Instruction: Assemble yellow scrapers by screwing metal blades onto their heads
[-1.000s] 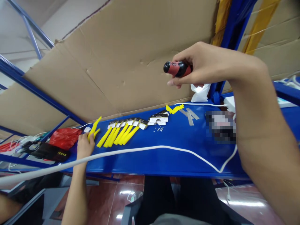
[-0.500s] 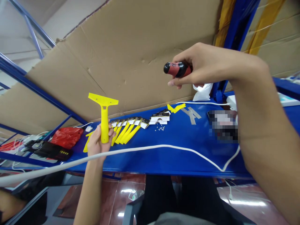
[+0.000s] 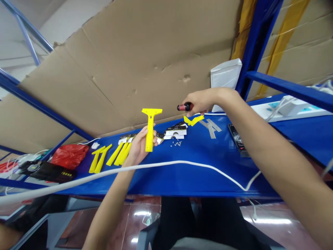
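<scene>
My left hand (image 3: 138, 146) holds a yellow T-shaped plastic scraper handle (image 3: 150, 126) upright by its shaft, above the blue shelf (image 3: 197, 166). My right hand (image 3: 200, 100) grips a red and black screwdriver handle (image 3: 183, 107) further back, over the yellow cover pieces (image 3: 194, 120). More yellow scraper handles (image 3: 109, 157) lie in a row to the left. Beside my left hand are black and white blade packs (image 3: 177, 132) and small loose screws (image 3: 177, 143).
A white cable (image 3: 182, 163) runs across the shelf front. Two metal blades (image 3: 212, 126) and a phone (image 3: 235, 137) lie at the right. A red bag (image 3: 69, 154) and black pouch (image 3: 56, 172) sit at the left. Cardboard (image 3: 145, 62) backs the shelf; a power strip (image 3: 288, 107) is far right.
My left hand picked a yellow handle from the row, lifted it and carried it right toward the middle. My right hand with the screwdriver came down closer to the shelf.
</scene>
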The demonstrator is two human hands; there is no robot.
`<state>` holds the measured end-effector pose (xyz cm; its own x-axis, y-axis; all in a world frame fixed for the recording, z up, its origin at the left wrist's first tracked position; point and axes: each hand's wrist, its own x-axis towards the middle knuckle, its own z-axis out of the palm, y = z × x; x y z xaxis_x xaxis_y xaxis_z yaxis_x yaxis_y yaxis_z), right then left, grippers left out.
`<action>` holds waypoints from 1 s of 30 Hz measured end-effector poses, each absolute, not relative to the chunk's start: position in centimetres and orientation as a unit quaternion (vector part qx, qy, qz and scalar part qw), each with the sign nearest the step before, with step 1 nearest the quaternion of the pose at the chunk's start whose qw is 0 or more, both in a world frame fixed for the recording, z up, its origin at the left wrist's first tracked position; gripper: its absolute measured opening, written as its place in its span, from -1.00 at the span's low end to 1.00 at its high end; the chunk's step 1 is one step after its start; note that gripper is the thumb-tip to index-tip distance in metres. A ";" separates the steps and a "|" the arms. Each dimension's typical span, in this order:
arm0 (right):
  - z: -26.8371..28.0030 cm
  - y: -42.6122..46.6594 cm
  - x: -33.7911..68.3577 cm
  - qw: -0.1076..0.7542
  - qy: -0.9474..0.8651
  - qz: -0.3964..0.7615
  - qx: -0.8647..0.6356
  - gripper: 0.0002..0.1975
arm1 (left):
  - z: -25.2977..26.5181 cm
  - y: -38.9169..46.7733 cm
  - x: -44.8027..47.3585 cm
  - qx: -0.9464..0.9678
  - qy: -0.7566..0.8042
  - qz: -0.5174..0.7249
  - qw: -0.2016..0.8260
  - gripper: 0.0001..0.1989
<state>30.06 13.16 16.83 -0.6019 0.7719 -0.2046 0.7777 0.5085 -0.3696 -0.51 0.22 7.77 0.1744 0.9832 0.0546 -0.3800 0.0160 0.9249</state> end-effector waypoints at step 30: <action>7.4 19.6 28.6 0.270 0.691 -0.241 0.626 -0.60 | 3.0 1.1 1.1 0.379 0.362 0.461 0.716 -0.57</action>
<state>28.58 19.63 7.40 -0.0697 0.7351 -0.6744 0.9950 0.0997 0.0059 1.11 1.07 3.00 0.3128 0.9347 -0.1689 -0.3858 0.2875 0.8767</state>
